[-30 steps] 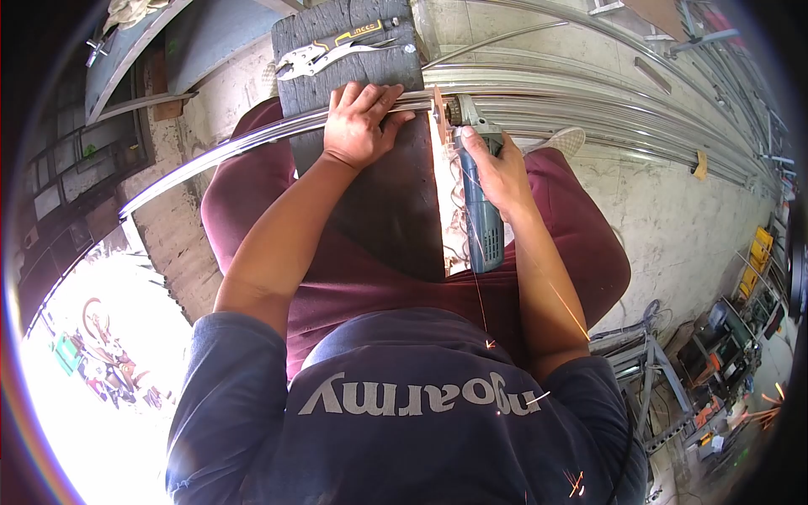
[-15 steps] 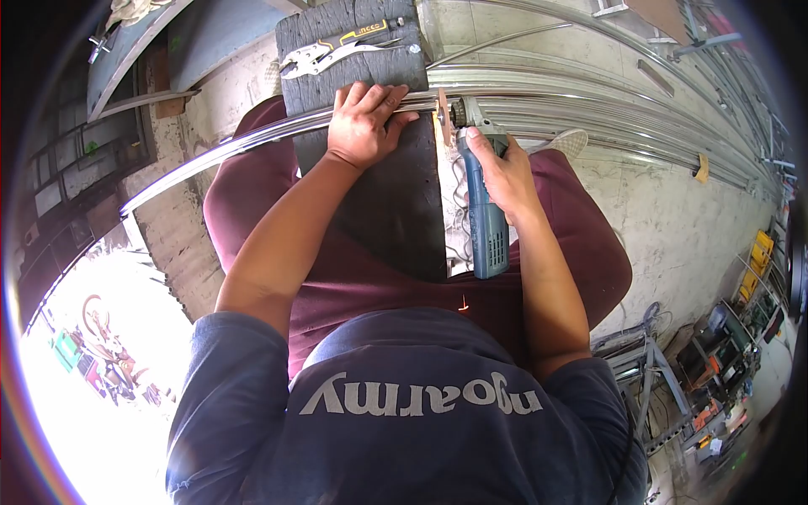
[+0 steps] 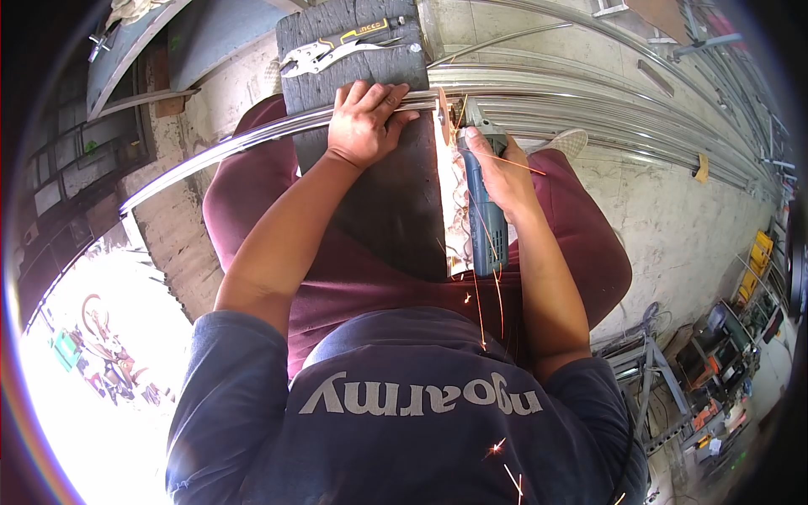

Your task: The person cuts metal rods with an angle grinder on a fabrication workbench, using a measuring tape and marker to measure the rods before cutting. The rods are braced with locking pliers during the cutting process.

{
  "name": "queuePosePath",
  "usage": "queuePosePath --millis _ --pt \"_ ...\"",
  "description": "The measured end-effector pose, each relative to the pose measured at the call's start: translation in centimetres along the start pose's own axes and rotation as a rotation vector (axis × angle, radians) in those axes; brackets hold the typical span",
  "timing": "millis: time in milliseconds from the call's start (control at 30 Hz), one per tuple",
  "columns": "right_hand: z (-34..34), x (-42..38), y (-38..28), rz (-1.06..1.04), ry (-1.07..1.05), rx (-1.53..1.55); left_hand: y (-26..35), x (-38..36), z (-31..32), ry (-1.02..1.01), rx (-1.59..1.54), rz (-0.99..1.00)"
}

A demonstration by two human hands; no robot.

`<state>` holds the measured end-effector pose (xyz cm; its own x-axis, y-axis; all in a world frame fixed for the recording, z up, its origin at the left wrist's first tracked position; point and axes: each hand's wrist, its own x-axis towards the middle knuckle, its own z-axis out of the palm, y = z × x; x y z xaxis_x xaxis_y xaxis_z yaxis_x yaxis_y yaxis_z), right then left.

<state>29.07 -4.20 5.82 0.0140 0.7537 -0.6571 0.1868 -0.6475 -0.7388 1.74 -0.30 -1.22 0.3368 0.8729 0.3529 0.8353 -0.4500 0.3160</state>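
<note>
1. pressing down, the left hand [image 3: 364,122] lies flat on a long metal rail [image 3: 252,139], fingers curled over its far edge, pinning it to a dark wooden block [image 3: 370,194] across the lap.
2. right hand [image 3: 505,172] has its fingers wrapped tight round a blue grinder [image 3: 484,223]; its disc [image 3: 442,109] meets the rail just beside the left fingertips.
3. sparks [image 3: 484,303] stream back toward the navy shirt [image 3: 404,412] and maroon trousers [image 3: 337,269].
4. risk, as i judge it: disc sits very near the bare left fingers; a kick or a slipping rail could drive it into them. sparks on cloth could scorch.
5. rail is held by hand only, so it could shift mid-cut.
6. around: locking pliers [image 3: 337,52] rest on the block's far end, apart from the hand; more metal rails [image 3: 623,109] lie on the concrete floor [image 3: 673,227]; a shoe [image 3: 572,139] shows by them; cluttered stands at right.
7. the block and thighs crowd the grinder's path.
</note>
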Motion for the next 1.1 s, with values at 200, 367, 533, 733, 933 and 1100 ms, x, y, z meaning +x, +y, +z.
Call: queuePosePath --millis 200,367,533,733,933,1100 --pt "-0.1 0.7 0.7 -0.012 -0.011 -0.005 0.0 0.0 0.0 0.005 -0.002 0.004" --pt "0.0 1.0 1.1 -0.030 -0.004 -0.012 0.0 0.0 -0.2 0.005 -0.004 0.011" --pt "0.2 0.3 -0.3 -0.114 0.045 -0.069 -0.1 -0.1 0.0 0.015 -0.013 0.011" --pt "0.2 1.1 0.2 -0.026 0.035 -0.058 0.0 0.0 -0.1 0.018 -0.023 0.008" --pt "-3.0 0.8 -2.7 0.129 -0.062 0.134 -0.1 0.1 -0.3 0.037 -0.056 0.008" --pt "-6.8 2.2 -1.2 -0.158 -0.159 0.057 -0.9 -0.2 -0.7 -0.002 -0.053 0.022"
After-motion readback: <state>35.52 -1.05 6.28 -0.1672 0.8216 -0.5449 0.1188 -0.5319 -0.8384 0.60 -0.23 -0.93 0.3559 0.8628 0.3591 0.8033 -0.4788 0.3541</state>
